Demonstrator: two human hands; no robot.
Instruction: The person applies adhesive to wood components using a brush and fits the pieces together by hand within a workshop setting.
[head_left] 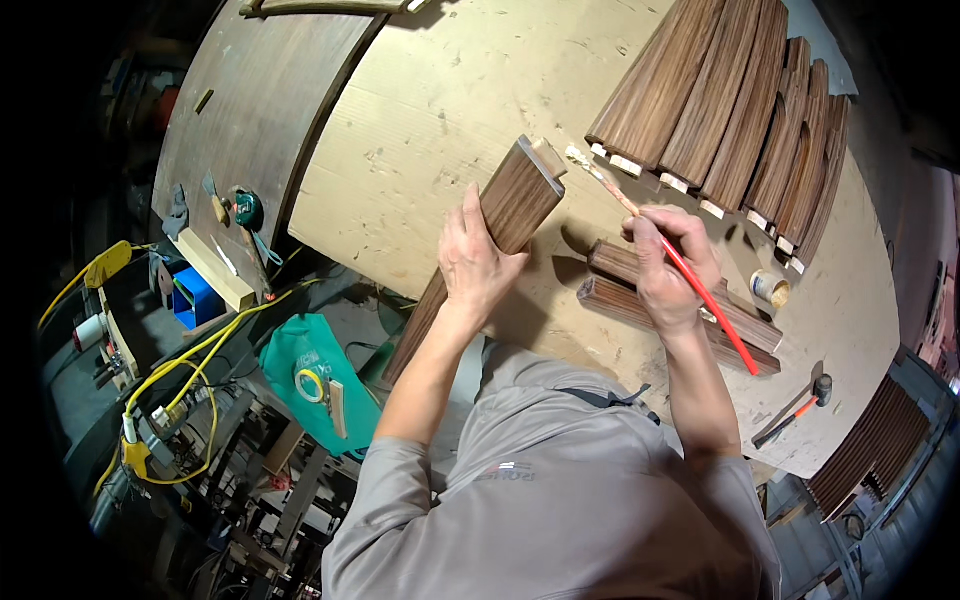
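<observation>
My left hand (474,258) is wrapped round a dark brown wooden rail (522,203), held slantwise with its far end up over the table. A pale tenon (548,157) sticks out of that end. Between the fingers of my right hand (680,262) is a red-handled brush (707,297). Its tip carries a cream-coloured paste and is close to the tenon, a small gap apart. Below the brush, two grooved brown wooden pieces (640,303) lie side by side, partly hidden by my right hand. A small open tub (770,288) of pale paste is to their right.
Several brown slats (690,110) with pale tenons lie in a row at the far right. A hammer (800,408) rests near the table's right edge. On the left are a brown panel (255,90), a tape measure (247,208), yellow cables (190,380) and a green bag (315,375).
</observation>
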